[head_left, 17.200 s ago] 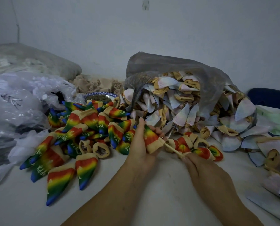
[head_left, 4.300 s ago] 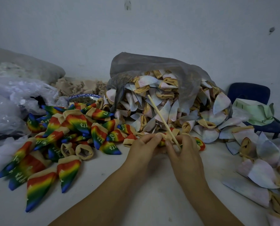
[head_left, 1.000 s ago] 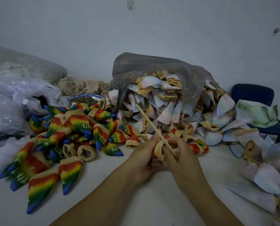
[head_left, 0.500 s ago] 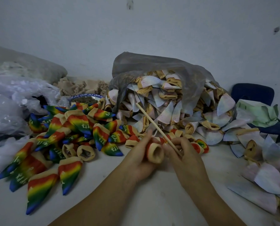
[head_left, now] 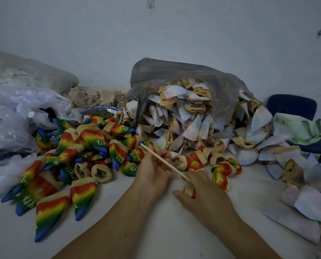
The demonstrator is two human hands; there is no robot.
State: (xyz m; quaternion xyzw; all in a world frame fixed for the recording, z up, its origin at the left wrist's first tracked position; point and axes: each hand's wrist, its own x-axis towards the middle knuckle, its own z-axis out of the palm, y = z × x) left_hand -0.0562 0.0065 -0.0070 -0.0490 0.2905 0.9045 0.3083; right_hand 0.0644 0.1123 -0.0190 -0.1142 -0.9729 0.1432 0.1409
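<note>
My right hand (head_left: 204, 195) grips a thin wooden stick (head_left: 163, 161) that slants up and left across my left hand. A small rolled rainbow fabric piece (head_left: 189, 189) with a tan cuff is tucked under the same fingers. My left hand (head_left: 153, 171) sits at the right edge of the pile of rainbow fabric cones (head_left: 92, 146). Its fingers are curled against a rainbow cone (head_left: 136, 154) printed with white letters. Several rolled, tan-cuffed rainbow pieces (head_left: 202, 161) lie on the white table (head_left: 156, 230) just beyond my hands.
A grey plastic bag (head_left: 184, 79) spills pale pastel cones (head_left: 193, 120) behind, spreading to the right edge. Clear plastic bags (head_left: 15, 113) pile at the left. A patterned bowl (head_left: 99, 110) and beige scraps sit at the back. A blue chair (head_left: 294, 107) stands at the right.
My left hand has moved left to the rainbow pile with the cone. My right hand has dropped toward me, and the stick now lies flatter, with a rolled piece under its fingers.
</note>
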